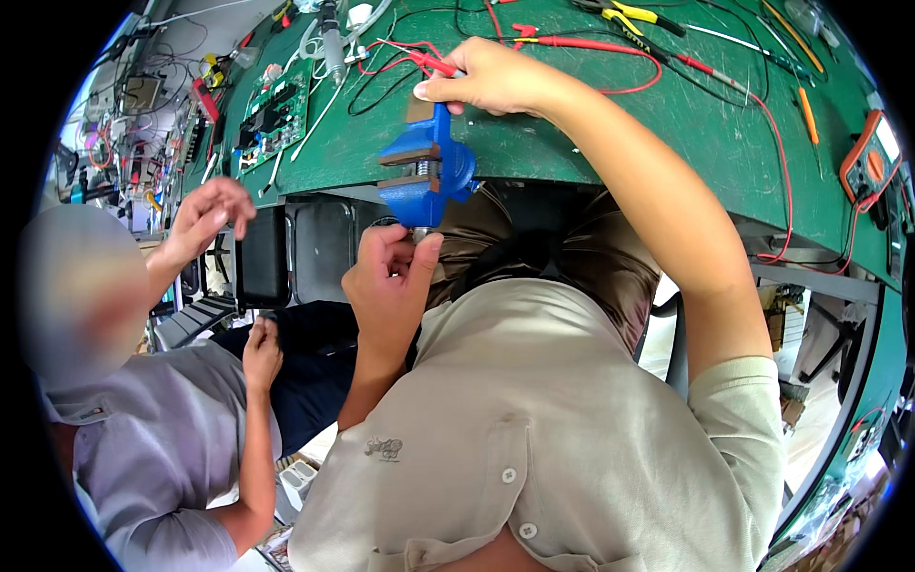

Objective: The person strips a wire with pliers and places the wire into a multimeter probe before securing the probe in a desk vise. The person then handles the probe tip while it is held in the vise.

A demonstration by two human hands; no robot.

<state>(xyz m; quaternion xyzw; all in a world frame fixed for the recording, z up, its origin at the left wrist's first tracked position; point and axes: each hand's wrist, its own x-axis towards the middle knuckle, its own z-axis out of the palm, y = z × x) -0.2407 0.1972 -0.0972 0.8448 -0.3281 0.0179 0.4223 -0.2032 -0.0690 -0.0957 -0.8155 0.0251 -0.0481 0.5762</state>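
Observation:
A small blue vise (448, 176) with brown jaws is clamped or resting at the bench's front edge; I cannot tell which. My right hand (481, 78) is closed on the upper end of the vise, thumb across its top. A red test lead clip (429, 63) is at those fingertips; whether it is held is unclear. Below, my left hand (391, 276) has thumb and fingers closed around the metal screw end (420, 234) at the bottom of the vise.
Green bench (600, 133) holds a circuit board (272, 124), pliers (637, 21), red and black leads, an orange screwdriver (808, 114) and a multimeter (867, 157). At left, a co-worker (162, 429) sits with one hand (210, 214) raised near the bench, beside a black chair (262, 257).

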